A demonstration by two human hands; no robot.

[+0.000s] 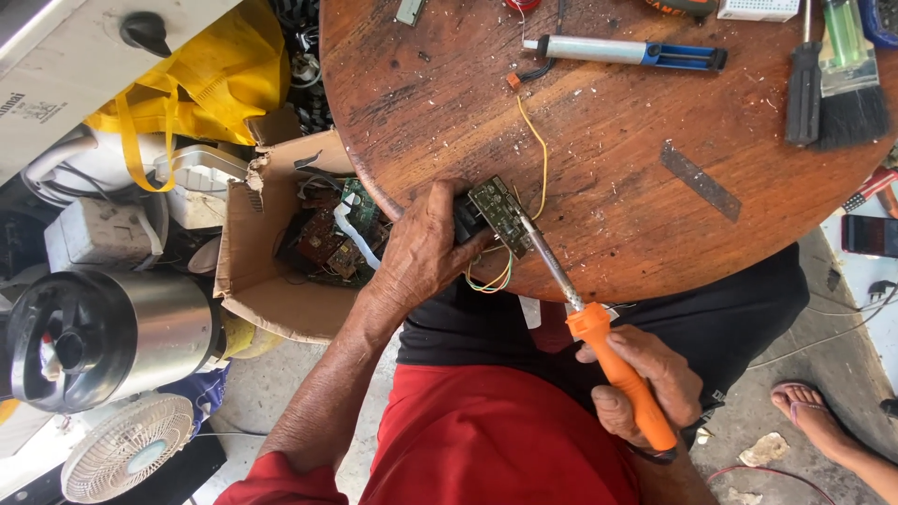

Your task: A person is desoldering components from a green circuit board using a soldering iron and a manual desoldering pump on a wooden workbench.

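Left hand curls knuckles-up over the near edge of the round brown wooden table, pinching a small green circuit board tilted at the rim. Right hand fist-wrapped around an orange-handled soldering iron, forearm low, metal tip touching the board. Yellow wire trails from the board.

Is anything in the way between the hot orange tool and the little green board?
Nothing visible is. The right hand holds the orange soldering iron, and its metal tip reaches straight to the small circuit board, which the left hand holds at the edge of the round wooden table. A yellow wire lies just beside it.
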